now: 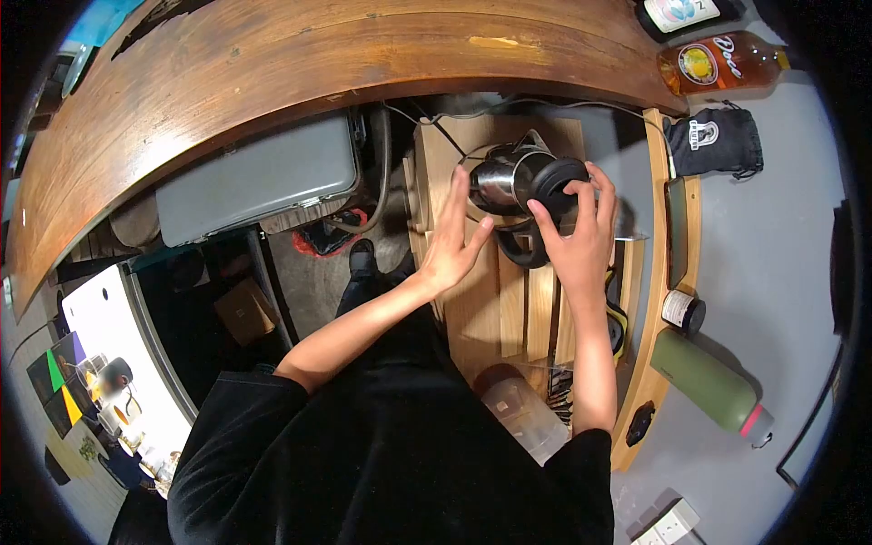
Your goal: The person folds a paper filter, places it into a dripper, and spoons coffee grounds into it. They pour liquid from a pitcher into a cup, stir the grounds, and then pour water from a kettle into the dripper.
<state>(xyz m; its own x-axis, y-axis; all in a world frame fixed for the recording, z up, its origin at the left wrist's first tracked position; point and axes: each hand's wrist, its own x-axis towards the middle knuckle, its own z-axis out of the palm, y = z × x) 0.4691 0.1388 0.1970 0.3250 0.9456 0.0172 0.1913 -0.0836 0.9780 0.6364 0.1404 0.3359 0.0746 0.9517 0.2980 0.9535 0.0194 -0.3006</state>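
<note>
A shiny steel kettle with a black handle stands over a light wooden surface, close under the edge of the brown counter. My right hand has its thumb and fingers curved around the round black lid at the kettle's right end. On the other side, my left hand is held flat with the fingers stretched and the thumb apart. It is beside the kettle's left end and holds nothing.
A brown wooden counter curves across the top, with a grey case beneath it. Right of the wooden slats stand a green bottle, a small jar and a black pouch. A clear plastic container sits near my body.
</note>
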